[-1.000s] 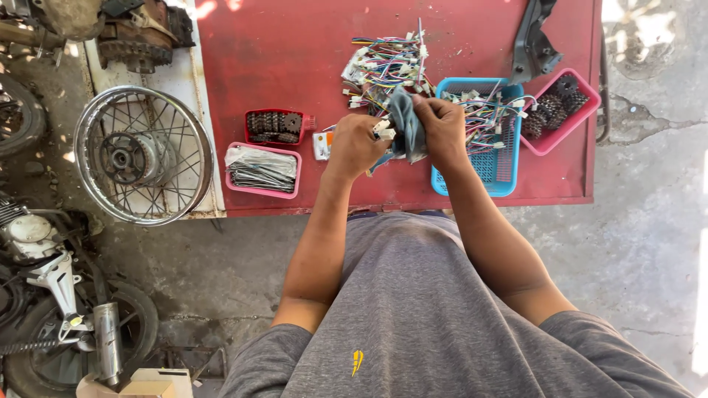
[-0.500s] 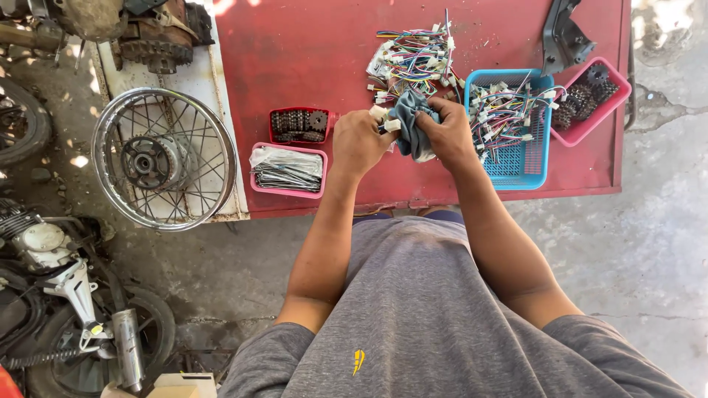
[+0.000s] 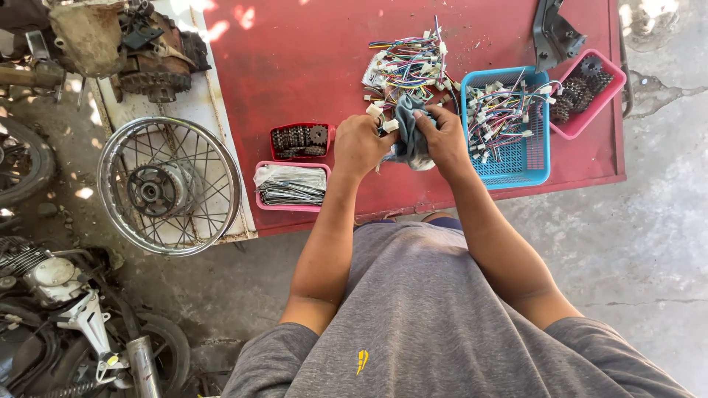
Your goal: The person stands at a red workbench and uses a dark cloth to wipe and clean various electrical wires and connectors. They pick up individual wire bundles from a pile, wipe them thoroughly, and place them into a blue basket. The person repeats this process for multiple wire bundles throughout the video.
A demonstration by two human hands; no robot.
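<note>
My left hand (image 3: pixel 361 144) grips a small wire piece with white plastic connectors (image 3: pixel 383 119) over the red table (image 3: pixel 295 59). A grey-blue cloth (image 3: pixel 409 131) is bunched in my right hand (image 3: pixel 445 137), pressed against that connector piece. Both hands meet at the table's front middle. Just beyond them lies a loose pile of coloured wire harnesses (image 3: pixel 409 66). To the right of my right hand stands a blue basket (image 3: pixel 525 158) filled with more wired connectors.
A pink tray of sprockets (image 3: pixel 590 92) and a dark metal bracket (image 3: pixel 554 33) sit at the far right. A red tray of sprockets (image 3: pixel 299 140) and a pink tray of spokes (image 3: pixel 290 186) are at left. A spoked wheel (image 3: pixel 168 184) and engine parts lie left.
The view has shifted, so the table sits further right and lower in frame. My hands stay together on the cloth and connector, with only small rubbing movement.
</note>
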